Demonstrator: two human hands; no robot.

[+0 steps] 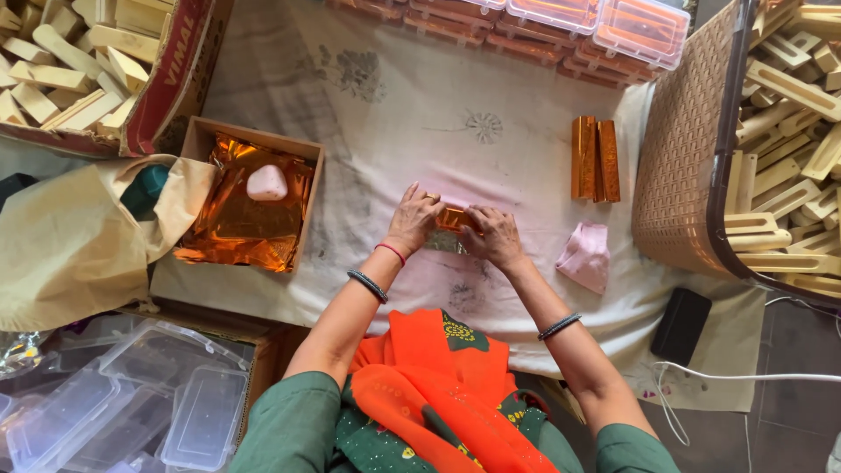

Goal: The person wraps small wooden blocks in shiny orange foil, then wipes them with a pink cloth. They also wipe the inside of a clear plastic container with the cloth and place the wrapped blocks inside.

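Orange foil pinched around a small block (453, 218) by my left hand (413, 219) and right hand (492, 235), both gripping to keep the wrap tight.

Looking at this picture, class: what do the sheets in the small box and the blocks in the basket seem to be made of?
Sheets: likely thin metallic foil or film, orange, shiny and crinkled. Blocks: probably pale unfinished wood, matt, square-cut. Both hands, left hand and right hand, fold similar foil around a piece.

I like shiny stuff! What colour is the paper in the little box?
Shiny orange-gold foil paper, in the cardboard box; seen in the head view.
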